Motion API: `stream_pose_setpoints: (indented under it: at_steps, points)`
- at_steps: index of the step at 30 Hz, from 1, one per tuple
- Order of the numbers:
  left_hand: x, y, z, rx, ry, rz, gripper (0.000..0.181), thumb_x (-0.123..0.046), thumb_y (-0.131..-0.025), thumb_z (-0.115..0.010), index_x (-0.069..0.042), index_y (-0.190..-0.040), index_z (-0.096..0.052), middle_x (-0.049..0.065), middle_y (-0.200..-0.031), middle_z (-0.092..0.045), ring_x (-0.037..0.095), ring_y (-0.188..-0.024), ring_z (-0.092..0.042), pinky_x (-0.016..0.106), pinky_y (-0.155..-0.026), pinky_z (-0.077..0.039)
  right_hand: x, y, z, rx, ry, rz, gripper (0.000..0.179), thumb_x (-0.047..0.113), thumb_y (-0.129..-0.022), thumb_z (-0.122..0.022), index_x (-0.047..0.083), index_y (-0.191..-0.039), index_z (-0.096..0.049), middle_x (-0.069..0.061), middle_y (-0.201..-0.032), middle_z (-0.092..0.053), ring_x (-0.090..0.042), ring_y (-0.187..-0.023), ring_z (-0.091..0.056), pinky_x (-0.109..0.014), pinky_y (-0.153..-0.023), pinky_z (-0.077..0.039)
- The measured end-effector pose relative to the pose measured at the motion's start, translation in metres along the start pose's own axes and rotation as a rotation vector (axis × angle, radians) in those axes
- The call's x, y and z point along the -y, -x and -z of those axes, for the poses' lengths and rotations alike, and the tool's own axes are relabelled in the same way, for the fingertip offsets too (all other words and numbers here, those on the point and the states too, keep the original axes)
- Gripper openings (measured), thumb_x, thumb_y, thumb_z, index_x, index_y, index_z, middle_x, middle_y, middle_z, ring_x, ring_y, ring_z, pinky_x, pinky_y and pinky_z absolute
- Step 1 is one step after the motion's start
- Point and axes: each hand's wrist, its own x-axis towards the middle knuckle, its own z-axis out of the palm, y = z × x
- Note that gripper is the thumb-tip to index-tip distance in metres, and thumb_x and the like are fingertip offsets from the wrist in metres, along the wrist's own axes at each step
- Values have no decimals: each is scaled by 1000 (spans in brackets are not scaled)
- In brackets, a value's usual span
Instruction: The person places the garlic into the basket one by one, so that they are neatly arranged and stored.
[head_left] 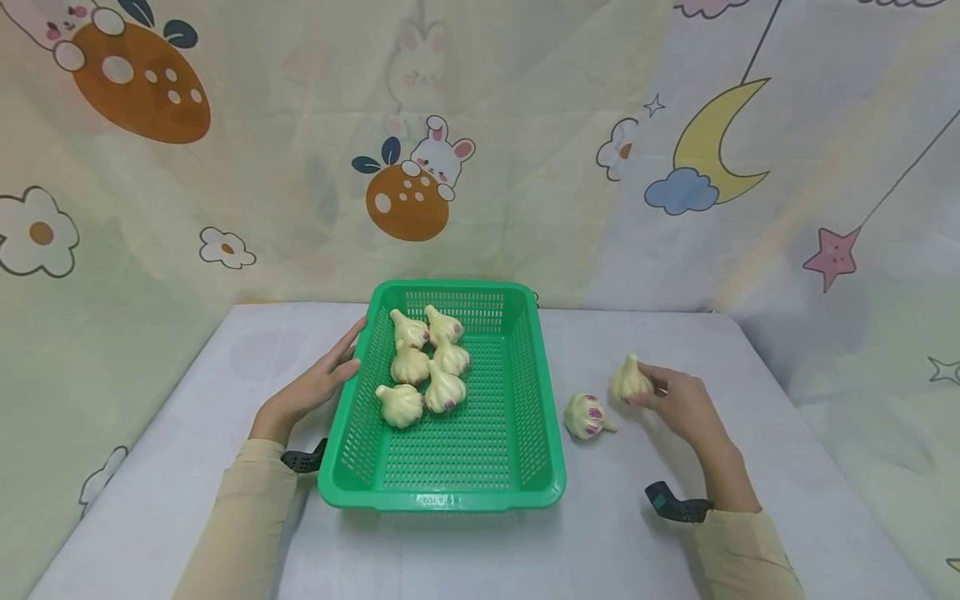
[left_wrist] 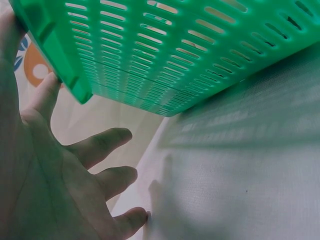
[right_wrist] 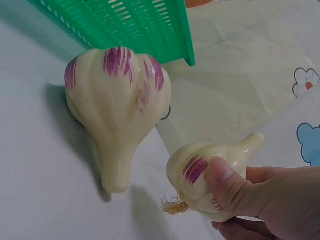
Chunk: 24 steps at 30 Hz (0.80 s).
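Observation:
My right hand [head_left: 684,407] pinches a garlic bulb [head_left: 631,379] between thumb and fingers, right of the basket. Roots and a purple streak show on this held garlic bulb [right_wrist: 202,172] in the right wrist view. Another garlic bulb [head_left: 587,417], streaked purple, lies on the table between that hand and the green plastic basket [head_left: 553,450]. Several more garlic bulbs [head_left: 445,390] sit in the basket's left and back part. Against the basket's left rim rests my left hand [head_left: 318,385]; in the left wrist view its fingers [left_wrist: 102,146] are spread and fairly straight beside the slotted wall.
A white cloth covers the table [head_left: 480,550]. Behind it hangs a curtain [head_left: 525,167] printed with rabbits, flowers and a moon. Each wrist carries a black camera mount, the right mount [head_left: 678,505] being plainly visible near the sleeve.

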Motion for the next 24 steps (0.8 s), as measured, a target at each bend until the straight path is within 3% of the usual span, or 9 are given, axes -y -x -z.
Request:
stream_pose_setpoints:
  at_steps: [24]
  points:
    - [2,-1,1,-5,-18,8,60,-39,-102,-36,-48,-149,0,16,-159,-11,43,-144,-14,73,-104,-15,35,11,16,-87,-28,103,66,23,-79,-76,-2,-135,-50,-27,-133,-52,-43,-113,-58,-47,-84,-53]
